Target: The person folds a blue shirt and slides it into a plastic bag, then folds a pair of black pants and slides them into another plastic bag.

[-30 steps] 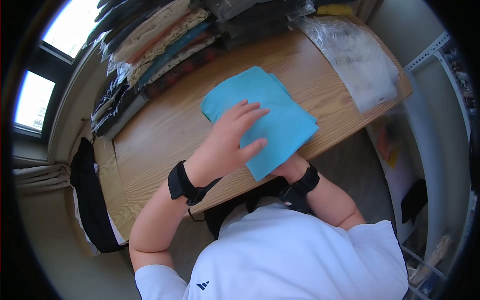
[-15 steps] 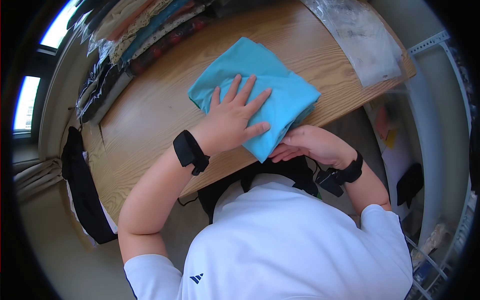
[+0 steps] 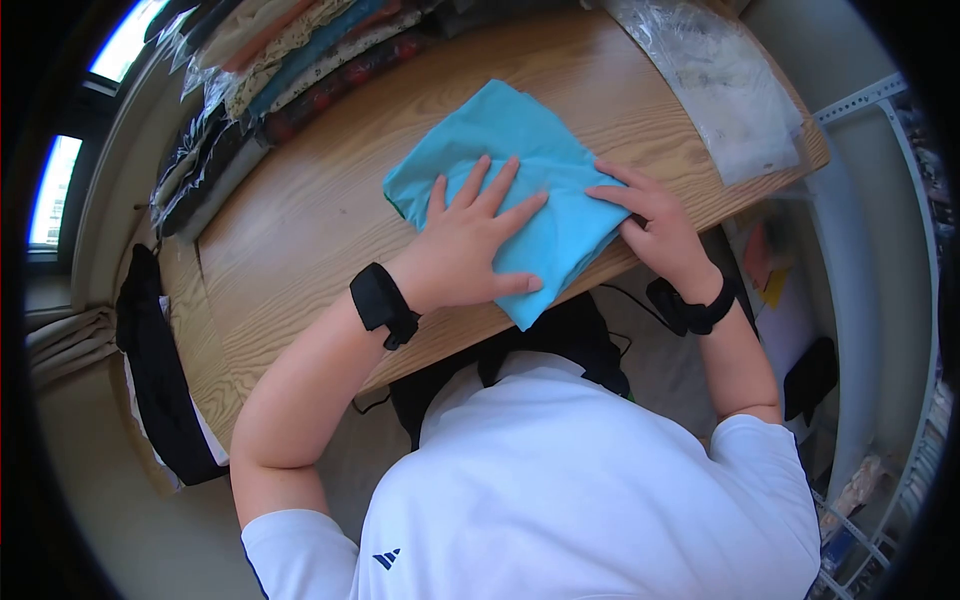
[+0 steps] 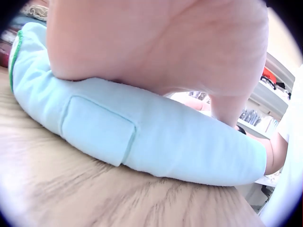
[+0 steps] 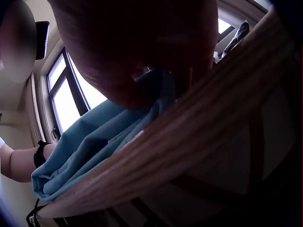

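Note:
A folded turquoise garment (image 3: 530,130) lies near the front edge of the wooden table, one corner reaching past that edge. My left hand (image 3: 465,245) rests flat on top of it with the fingers spread. Under the left palm, the left wrist view shows a stitched rectangular patch (image 4: 97,127) on the garment's side and green edging (image 4: 15,59) at its far end. At the right corner my right hand (image 3: 665,230) pinches the garment, fingers on top and thumb at the edge. Folds of the cloth (image 5: 90,137) rise into that hand in the right wrist view.
Several folded fabrics in plastic (image 3: 290,70) are stacked at the back left of the table (image 3: 310,230). Clear plastic bags (image 3: 715,95) lie at the back right. A black cloth (image 3: 165,380) hangs at the left end, and a metal shelf (image 3: 880,95) stands right.
My left hand has come down onto the garment and stayed there. The right hand has moved from beneath the near corner up and around to the garment's right corner.

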The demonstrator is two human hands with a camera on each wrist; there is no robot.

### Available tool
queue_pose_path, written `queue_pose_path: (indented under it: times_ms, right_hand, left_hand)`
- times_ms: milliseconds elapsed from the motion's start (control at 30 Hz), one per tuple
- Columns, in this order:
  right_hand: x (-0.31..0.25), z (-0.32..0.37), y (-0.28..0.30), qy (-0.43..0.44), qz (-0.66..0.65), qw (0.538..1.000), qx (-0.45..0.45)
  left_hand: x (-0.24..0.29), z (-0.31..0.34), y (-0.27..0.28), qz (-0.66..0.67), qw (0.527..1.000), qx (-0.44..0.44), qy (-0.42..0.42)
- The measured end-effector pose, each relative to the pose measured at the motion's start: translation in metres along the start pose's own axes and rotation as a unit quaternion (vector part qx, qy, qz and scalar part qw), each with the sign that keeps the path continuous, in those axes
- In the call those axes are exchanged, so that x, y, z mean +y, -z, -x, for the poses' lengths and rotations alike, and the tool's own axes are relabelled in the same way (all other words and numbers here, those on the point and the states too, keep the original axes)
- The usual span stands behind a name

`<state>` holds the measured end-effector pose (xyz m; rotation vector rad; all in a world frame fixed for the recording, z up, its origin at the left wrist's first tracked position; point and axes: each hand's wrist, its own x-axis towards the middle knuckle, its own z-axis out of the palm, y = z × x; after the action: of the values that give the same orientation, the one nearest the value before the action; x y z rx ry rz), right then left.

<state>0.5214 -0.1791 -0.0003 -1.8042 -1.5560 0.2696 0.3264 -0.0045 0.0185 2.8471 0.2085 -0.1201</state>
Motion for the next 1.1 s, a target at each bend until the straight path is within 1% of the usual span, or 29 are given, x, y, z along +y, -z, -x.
queue_pose_path:
  times_ms: [67,100,167,200,267,300,367,400,433,467,500,567,600,700,733,767,800,867,900,933,967,1000,1067,1100]
  right_hand:
    - [0.001,0.004,0.000,-0.033,-0.107,0.993,0.033]
    - [0.003,0.006,0.000,-0.032,-0.107,0.993,0.029]
    - [0.009,0.008,0.002,0.070,-0.022,0.994,0.085]
    - [0.011,0.009,0.002,0.073,-0.022,0.993,0.085]
    - [0.009,0.010,0.003,0.048,0.135,0.986,0.084]
    - [0.007,0.009,0.003,0.053,0.135,0.986,0.086]
    - [-0.006,0.012,0.005,0.075,0.122,0.984,0.110]
    - [-0.016,0.012,0.000,0.074,0.121,0.984,0.109]
    - [-0.031,0.008,-0.008,0.056,0.162,0.983,0.066]
    - [-0.039,0.005,-0.012,0.040,0.202,0.978,0.023]
    - [-0.029,0.010,-0.020,0.016,0.249,0.967,-0.045]
    - [-0.026,0.015,-0.028,0.011,0.246,0.969,-0.034]
    - [-0.025,0.016,-0.030,0.004,0.242,0.970,-0.024]
    - [-0.022,0.018,-0.032,0.002,0.237,0.972,-0.007]
    - [-0.022,0.018,-0.031,0.004,0.241,0.971,-0.001]
    - [-0.022,0.018,-0.031,-0.003,0.221,0.975,0.000]
    - [-0.023,0.018,-0.031,-0.010,0.201,0.980,0.001]
    - [-0.022,0.020,-0.032,-0.014,0.189,0.982,0.010]
    - [-0.020,0.020,-0.032,-0.018,0.173,0.985,0.013]
    - [-0.020,0.020,-0.031,-0.014,0.178,0.984,0.019]
    - [-0.021,0.020,-0.029,-0.023,0.154,0.988,0.018]
    - [-0.022,0.021,-0.028,-0.033,0.129,0.991,0.016]
    - [-0.023,0.021,-0.026,-0.033,0.128,0.991,0.021]
    - [-0.023,0.022,-0.025,-0.036,0.111,0.993,0.017]
  left_hand:
    - [-0.005,0.000,0.001,0.065,0.998,-0.018,-0.013]
    - [-0.007,0.000,0.002,0.068,0.998,-0.017,-0.011]
    - [-0.010,-0.001,0.012,0.125,0.990,-0.063,-0.014]
    - [-0.015,-0.001,0.014,0.124,0.990,-0.060,-0.013]
    - [-0.028,-0.001,0.022,0.268,0.960,-0.077,-0.021]
    - [-0.037,0.001,0.028,0.265,0.961,-0.073,-0.019]
    - [-0.051,0.008,0.034,0.244,0.969,0.023,-0.025]
    - [-0.056,0.012,0.032,0.245,0.969,0.020,-0.024]
    - [-0.060,0.014,0.028,0.139,0.990,0.027,0.017]
    - [-0.064,0.015,0.023,0.032,0.997,0.034,0.057]
    - [-0.069,0.016,0.018,0.031,0.997,0.035,0.058]
    - [-0.078,0.017,0.007,0.093,0.991,-0.001,0.094]
    - [-0.084,0.016,0.003,0.091,0.991,0.002,0.095]
    - [-0.091,0.008,0.005,0.109,0.992,0.015,0.062]
    - [-0.089,0.004,0.013,0.223,0.966,0.041,0.122]
    - [-0.088,-0.001,0.021,0.334,0.923,0.066,0.179]
    - [-0.086,-0.005,0.030,0.330,0.925,0.070,0.174]
    - [-0.081,-0.015,0.045,0.402,0.876,-0.006,0.265]
    - [-0.081,-0.020,0.046,0.400,0.879,0.001,0.260]
    - [-0.080,-0.024,0.047,0.434,0.859,-0.015,0.271]
    - [-0.079,-0.028,0.049,0.467,0.837,-0.032,0.282]
    - [-0.079,-0.030,0.051,0.466,0.839,-0.027,0.279]
    - [-0.075,-0.031,0.058,0.508,0.824,-0.125,0.219]
    - [-0.071,-0.030,0.058,0.506,0.826,-0.122,0.216]
